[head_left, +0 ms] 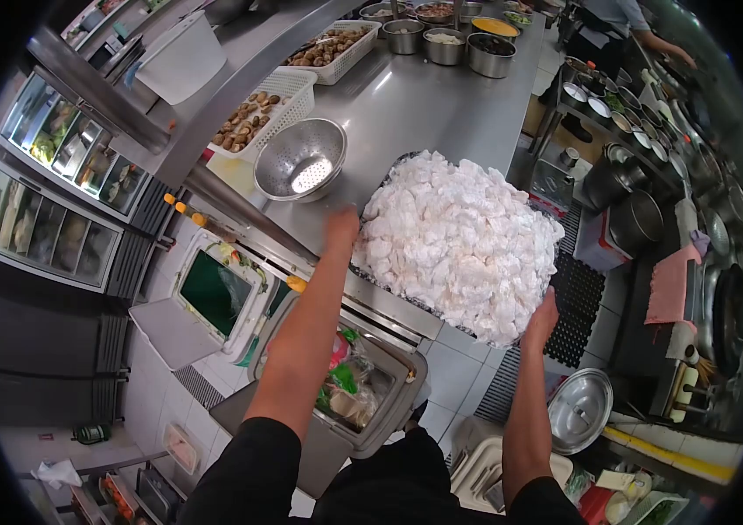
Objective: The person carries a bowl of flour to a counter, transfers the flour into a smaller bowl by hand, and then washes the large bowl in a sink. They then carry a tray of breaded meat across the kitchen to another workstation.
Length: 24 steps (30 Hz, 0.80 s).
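Observation:
A dark-rimmed tray [410, 302] carries a high heap of white, flour-coated pieces [459, 241]; what lies under the coating is hidden. My left hand [342, 227] is closed at the tray's left edge, its fingers partly out of sight. At the opposite, lower right corner, my right hand [542, 319] grips the tray from the side, fingers tucked beneath. The far part of the tray overlaps the steel counter [389, 96], while its near right part juts past the counter edge over the floor. Just beyond my left hand stands a perforated metal colander [301, 160].
White baskets of mushrooms [249, 118] and several metal pots [446, 48] line the counter. Below is an open waste bin [362, 376]. To the right are a cooking line with bowls [599, 107], a steel lid [580, 409] and another person [607, 22]. Glass-door fridges [46, 223] stand left.

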Tool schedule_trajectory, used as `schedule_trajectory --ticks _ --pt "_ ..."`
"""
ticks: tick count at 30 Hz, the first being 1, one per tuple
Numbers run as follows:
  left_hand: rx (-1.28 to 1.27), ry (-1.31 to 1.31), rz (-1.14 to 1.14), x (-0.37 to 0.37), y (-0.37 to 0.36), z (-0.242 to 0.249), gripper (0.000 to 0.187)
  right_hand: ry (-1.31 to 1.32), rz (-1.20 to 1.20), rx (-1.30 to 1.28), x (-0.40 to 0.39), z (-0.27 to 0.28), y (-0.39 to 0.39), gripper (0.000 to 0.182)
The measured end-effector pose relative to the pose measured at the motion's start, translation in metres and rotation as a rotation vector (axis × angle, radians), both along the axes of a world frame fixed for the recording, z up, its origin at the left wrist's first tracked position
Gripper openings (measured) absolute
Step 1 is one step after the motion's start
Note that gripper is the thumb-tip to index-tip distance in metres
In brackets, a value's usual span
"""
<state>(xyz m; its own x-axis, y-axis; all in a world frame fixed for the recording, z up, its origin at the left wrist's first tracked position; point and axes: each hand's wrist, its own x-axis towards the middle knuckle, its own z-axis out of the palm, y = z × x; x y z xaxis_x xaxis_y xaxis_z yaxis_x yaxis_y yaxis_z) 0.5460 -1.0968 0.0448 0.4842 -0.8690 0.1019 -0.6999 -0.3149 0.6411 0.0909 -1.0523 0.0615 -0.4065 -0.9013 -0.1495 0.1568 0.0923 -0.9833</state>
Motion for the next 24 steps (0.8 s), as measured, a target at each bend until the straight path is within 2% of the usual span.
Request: schedule_trajectory --ticks 1,3,4,6,7,9,10,12,15,16,18,20,22,23,24 --pt "0.000 0.001 0.002 -0.010 0.007 0.011 0.045 0.038 0.021 0.010 0.004 0.003 -0.005 0.054" --pt "-0.036 0.550 0.194 -0.040 0.024 0.050 0.051 0.097 0.009 0.031 0.013 0.006 -0.016 0.054" --pt "-0.041 0.547 0.197 -0.026 0.020 0.031 0.051 0.147 0.004 0.035 0.015 0.006 -0.020 0.054" --pt "0.105 0.453 0.246 0.019 0.004 -0.019 0.054 0.107 0.045 0.021 0.019 0.010 -0.022 0.055" --pt "0.107 0.446 0.246 0.017 0.002 -0.008 0.054 0.075 0.080 0.009 0.021 0.011 -0.023 0.055" --pt "-0.325 0.295 0.950 -0.002 0.002 0.036 0.063 0.123 0.096 0.048 0.023 0.009 -0.028 0.056" --pt "-0.318 0.297 0.939 0.003 -0.004 0.056 0.063 0.177 0.107 0.092 0.028 0.010 -0.032 0.056" --pt "-0.614 0.895 1.050 0.006 -0.007 0.097 0.071 0.160 0.084 0.047 0.027 0.005 -0.033 0.055" --pt "-0.679 0.907 1.118 -0.003 -0.012 0.128 0.067 0.139 0.112 0.053 0.027 0.011 -0.027 0.056" --pt "-0.678 0.912 1.107 0.041 -0.034 0.077 0.067 0.189 0.104 0.056 0.027 0.012 -0.026 0.056" --pt "-0.676 0.258 1.041 0.143 -0.084 -0.023 0.058 0.231 0.008 0.010 0.031 0.002 -0.035 0.052" --pt "-0.751 0.313 1.038 0.148 -0.086 -0.003 0.054 0.209 0.017 -0.009 0.030 -0.004 -0.037 0.052" --pt "-0.823 0.368 1.035 0.124 -0.077 0.044 0.049 0.192 0.040 -0.018 0.029 -0.004 -0.036 0.051" --pt "-0.733 0.598 0.922 0.095 -0.065 0.080 0.048 0.194 0.034 -0.017 0.027 -0.006 -0.036 0.051" --pt "-0.620 0.823 0.801 0.082 -0.065 0.095 0.046 0.202 0.032 0.009 0.029 -0.006 -0.038 0.050"
